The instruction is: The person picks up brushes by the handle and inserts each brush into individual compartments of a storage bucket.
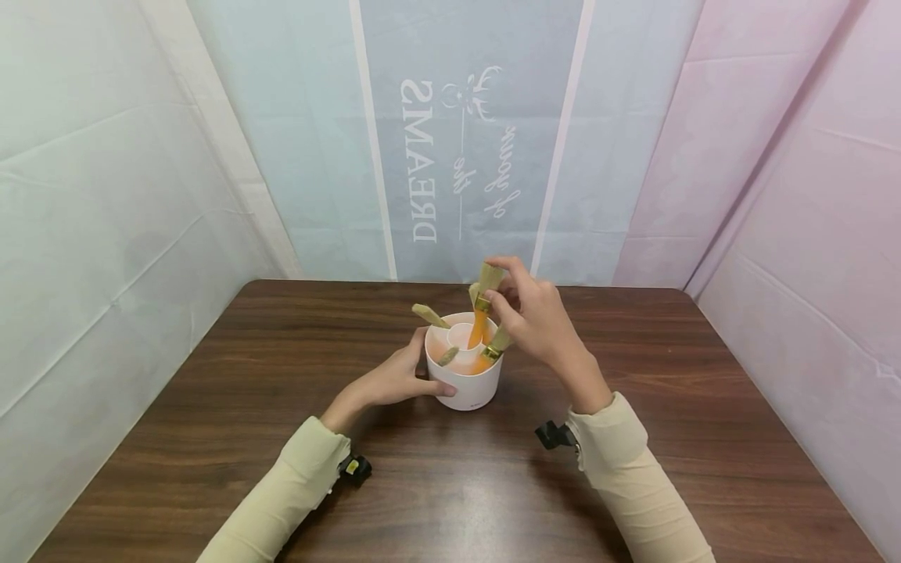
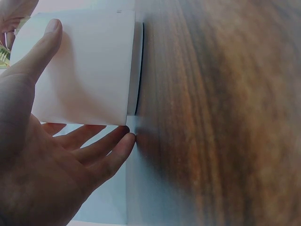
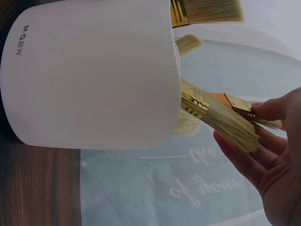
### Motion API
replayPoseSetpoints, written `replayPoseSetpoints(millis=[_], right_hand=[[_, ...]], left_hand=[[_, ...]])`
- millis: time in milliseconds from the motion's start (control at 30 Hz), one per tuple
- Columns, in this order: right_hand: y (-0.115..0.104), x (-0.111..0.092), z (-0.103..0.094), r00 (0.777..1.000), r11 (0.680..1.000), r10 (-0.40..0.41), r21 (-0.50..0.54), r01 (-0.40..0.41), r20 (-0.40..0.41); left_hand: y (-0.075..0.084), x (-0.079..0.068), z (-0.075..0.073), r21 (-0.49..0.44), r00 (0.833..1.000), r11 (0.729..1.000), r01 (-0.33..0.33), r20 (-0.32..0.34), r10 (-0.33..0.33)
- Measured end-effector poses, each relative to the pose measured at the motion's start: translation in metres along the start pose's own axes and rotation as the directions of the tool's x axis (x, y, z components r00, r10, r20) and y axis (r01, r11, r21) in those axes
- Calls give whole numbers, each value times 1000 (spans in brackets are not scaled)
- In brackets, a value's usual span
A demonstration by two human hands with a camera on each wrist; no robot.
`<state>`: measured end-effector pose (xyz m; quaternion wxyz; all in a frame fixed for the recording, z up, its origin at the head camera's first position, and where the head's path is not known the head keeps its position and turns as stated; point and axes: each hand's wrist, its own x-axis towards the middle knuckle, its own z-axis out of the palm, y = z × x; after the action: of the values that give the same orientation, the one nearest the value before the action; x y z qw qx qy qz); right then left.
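Note:
A round white pen holder (image 1: 464, 395) with inner compartments stands on the table. My left hand (image 1: 397, 377) holds its left side, thumb on the front wall and fingers around the far side. Above the holder, my right hand (image 1: 536, 314) pinches a paintbrush (image 1: 482, 303) near its metal band, bristles up. That brush's orange handle points down into the holder, by the central compartment. Several other paintbrushes stand bristles up in the holder, one (image 1: 496, 346) at the right and one (image 1: 429, 315) leaning out left. In the right wrist view, another paintbrush (image 3: 221, 115) partly covers the held one.
The dark wooden table (image 1: 281, 344) has its far edge just behind the holder. A printed cloth (image 1: 464, 156) hangs behind it, with pale cloth walls at left and right. Small black cameras (image 1: 554, 435) are worn at both wrists.

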<state>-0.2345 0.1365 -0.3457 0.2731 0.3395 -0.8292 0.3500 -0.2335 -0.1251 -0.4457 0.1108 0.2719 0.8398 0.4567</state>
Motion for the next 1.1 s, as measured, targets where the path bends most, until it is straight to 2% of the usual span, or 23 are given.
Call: replayPoseSetpoints(millis=[200, 633, 1100], right_hand=[[1, -1, -1, 1000, 1000, 23, -9, -24, -20], [3, -1, 0, 999, 1000, 22, -20, -22, -48], [4, 2, -2, 998, 999, -15, -33, 12, -69]], left_hand=[[-1, 2, 1, -1, 1000, 1000, -8, 0, 8], [0, 1, 1, -5, 1000, 1000, 5, -1, -5], [1, 0, 0, -4, 1000, 1000, 8, 1, -8]])
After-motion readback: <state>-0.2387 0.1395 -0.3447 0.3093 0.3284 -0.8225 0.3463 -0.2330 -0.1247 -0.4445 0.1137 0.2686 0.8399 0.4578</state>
